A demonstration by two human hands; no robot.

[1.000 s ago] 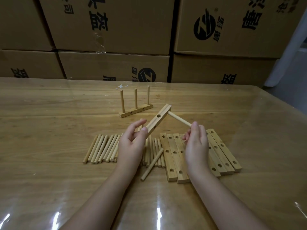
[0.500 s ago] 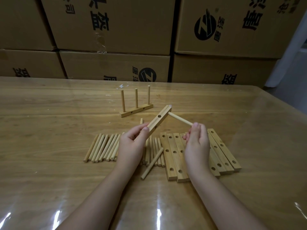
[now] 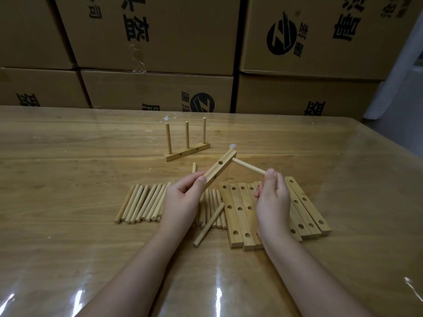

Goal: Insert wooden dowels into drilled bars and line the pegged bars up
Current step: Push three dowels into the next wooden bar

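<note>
My left hand point(image 3: 183, 200) grips the near end of a drilled wooden bar point(image 3: 220, 168), held tilted above the table. A dowel point(image 3: 248, 167) pinched in my right hand point(image 3: 272, 197) has its far tip against the bar's upper end. Behind them stands a pegged bar point(image 3: 187, 152) with three upright dowels. Several loose dowels point(image 3: 142, 203) lie in a row at the left, partly hidden by my left hand. One stray dowel point(image 3: 209, 224) lies slanted. Several drilled bars point(image 3: 238, 211) lie side by side under my right hand.
A wooden table point(image 3: 68, 236) under a glossy clear cover holds everything. Stacked cardboard boxes point(image 3: 155, 30) with black print form a wall along its far edge. A small dowel end point(image 3: 194, 167) shows behind my left hand.
My left fingers have closed more firmly around the bar's near end. The dowel stays at the bar's upper end, and both hands have barely shifted.
</note>
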